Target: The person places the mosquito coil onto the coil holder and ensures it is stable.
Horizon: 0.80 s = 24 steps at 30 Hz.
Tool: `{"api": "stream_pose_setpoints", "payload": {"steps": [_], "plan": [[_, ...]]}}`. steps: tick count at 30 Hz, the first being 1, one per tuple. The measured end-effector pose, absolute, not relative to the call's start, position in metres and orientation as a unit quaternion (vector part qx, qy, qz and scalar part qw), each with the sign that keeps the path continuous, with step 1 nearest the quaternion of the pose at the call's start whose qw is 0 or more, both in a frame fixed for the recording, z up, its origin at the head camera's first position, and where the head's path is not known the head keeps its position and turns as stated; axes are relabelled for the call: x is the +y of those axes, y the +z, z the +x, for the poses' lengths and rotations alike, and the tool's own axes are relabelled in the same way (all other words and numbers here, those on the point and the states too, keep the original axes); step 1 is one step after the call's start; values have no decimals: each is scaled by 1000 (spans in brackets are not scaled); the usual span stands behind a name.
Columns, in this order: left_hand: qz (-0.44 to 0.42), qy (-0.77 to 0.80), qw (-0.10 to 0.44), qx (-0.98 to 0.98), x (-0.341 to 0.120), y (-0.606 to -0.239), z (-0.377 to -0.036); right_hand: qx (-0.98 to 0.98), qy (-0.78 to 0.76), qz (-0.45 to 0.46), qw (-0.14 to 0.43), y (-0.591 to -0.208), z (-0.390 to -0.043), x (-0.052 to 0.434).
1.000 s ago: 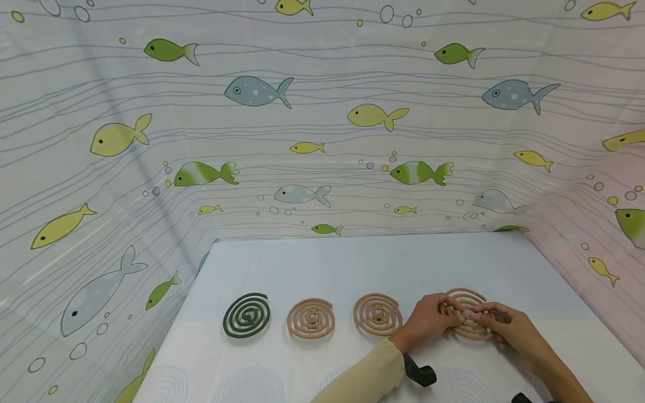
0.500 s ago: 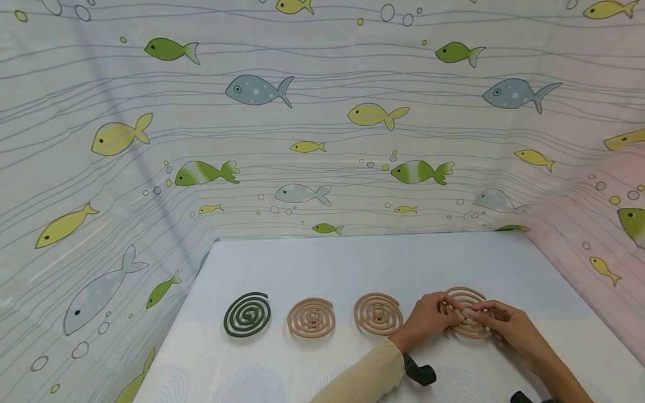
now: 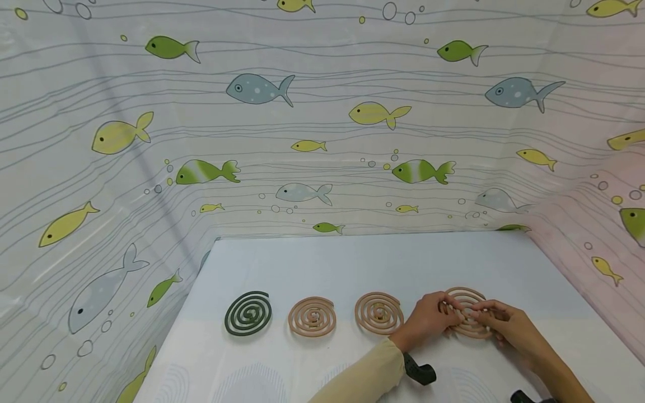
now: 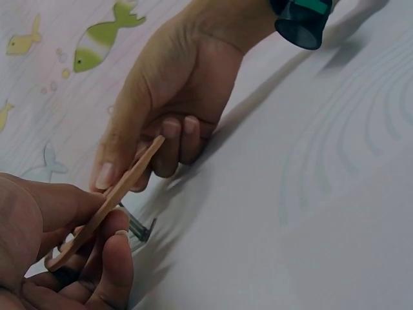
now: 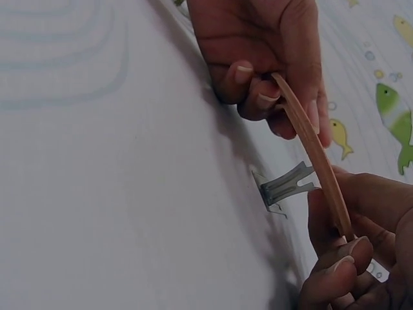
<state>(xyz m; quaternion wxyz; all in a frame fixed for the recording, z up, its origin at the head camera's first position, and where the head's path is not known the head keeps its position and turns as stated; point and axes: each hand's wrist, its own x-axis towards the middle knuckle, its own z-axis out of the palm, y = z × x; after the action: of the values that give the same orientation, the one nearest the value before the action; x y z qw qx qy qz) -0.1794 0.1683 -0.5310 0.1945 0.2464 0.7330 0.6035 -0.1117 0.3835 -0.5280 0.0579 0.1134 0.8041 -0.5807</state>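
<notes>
Both hands hold a brown mosquito coil at the right end of a row of coils. Pinching its left side is my left hand, thumb and fingers on opposite faces. My right hand grips the right side the same way. Seen edge-on in the wrist views, the coil is raised off the table. Below its middle stands a small metal coil stand, its upright prongs close to the coil; whether they touch is unclear. The fingers hide the coil's centre in the head view.
To the left, in a row, lie a dark green coil, a brown coil and another brown coil beside my left wrist. A white table bears them. Fish-patterned sheeting rises behind and at both sides.
</notes>
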Motion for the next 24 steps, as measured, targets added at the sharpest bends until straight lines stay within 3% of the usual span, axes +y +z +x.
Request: {"api": "stream_pose_setpoints", "payload": {"steps": [24], "plan": [[254, 593, 203, 737, 166, -526, -176, 812, -570, 110, 53, -530, -108, 383]]}}
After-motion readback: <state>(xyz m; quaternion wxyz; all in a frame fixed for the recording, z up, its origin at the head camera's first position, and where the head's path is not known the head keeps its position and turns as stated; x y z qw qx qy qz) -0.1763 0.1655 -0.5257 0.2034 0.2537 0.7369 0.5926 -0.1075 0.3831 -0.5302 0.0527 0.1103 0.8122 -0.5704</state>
